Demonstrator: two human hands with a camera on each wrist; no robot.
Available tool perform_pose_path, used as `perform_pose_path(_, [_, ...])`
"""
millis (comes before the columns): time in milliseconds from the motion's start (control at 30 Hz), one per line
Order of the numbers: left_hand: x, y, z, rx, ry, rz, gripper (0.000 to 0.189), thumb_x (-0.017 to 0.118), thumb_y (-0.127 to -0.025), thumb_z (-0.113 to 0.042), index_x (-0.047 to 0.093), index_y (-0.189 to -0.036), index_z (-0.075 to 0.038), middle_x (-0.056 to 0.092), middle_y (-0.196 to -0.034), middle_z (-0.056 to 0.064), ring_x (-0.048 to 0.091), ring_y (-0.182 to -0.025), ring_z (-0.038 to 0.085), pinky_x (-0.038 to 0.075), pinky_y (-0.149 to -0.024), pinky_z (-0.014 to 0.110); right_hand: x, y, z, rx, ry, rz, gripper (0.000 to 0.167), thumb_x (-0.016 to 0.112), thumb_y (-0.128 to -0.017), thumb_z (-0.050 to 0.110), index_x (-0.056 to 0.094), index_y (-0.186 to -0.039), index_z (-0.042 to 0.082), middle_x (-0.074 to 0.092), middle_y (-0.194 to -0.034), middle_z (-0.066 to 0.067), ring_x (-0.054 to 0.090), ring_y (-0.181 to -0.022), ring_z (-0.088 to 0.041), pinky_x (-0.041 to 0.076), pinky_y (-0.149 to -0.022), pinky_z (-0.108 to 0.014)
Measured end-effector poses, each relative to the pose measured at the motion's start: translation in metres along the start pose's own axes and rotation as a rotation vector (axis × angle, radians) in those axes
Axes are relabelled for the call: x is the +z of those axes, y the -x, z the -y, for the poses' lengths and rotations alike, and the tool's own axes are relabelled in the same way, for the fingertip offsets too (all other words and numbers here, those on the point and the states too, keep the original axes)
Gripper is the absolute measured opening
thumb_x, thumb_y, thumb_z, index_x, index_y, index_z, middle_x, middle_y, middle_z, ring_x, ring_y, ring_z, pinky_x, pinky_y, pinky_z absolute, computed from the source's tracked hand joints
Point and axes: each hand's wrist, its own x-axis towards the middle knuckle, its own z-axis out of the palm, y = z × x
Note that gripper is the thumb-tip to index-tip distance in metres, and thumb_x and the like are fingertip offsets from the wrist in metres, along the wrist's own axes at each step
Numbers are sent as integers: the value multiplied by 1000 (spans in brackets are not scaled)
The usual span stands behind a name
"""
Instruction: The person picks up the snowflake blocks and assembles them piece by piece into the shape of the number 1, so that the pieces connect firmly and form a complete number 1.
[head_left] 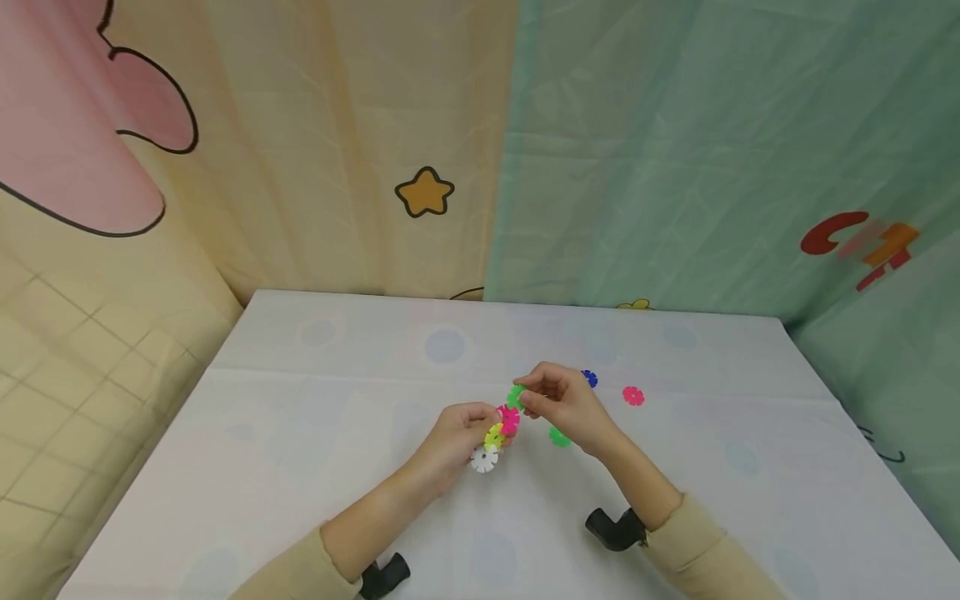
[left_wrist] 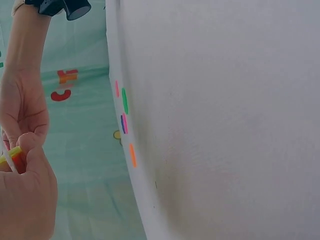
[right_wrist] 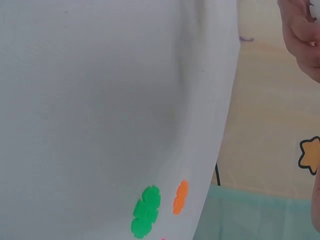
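Observation:
A short chain of notched plastic snowflake discs is held up above the table between my two hands. It runs from a white disc through a yellow disc and a pink disc to a green disc. My left hand grips the chain around its yellow and pink part. At the upper end, my right hand pinches the green disc between thumb and fingers. In the left wrist view, the left hand's fingers partly hide the chain.
On the white-covered table lie a loose green disc, a blue disc and a pink disc, right of the hands. An orange disc shows in the right wrist view. Printed curtains hang behind the table.

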Motion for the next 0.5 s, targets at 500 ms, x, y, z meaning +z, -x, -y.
perform_pose_path(500, [-2, 5, -3, 9, -8, 1, 15, 51, -93, -2, 58, -86, 10, 65, -76, 8, 63, -69, 16, 51, -64, 23, 11, 2, -1, -214, 133, -2, 11, 62, -83, -8, 65, -93, -3, 63, -76, -9, 55, -62, -15, 52, -58, -27])
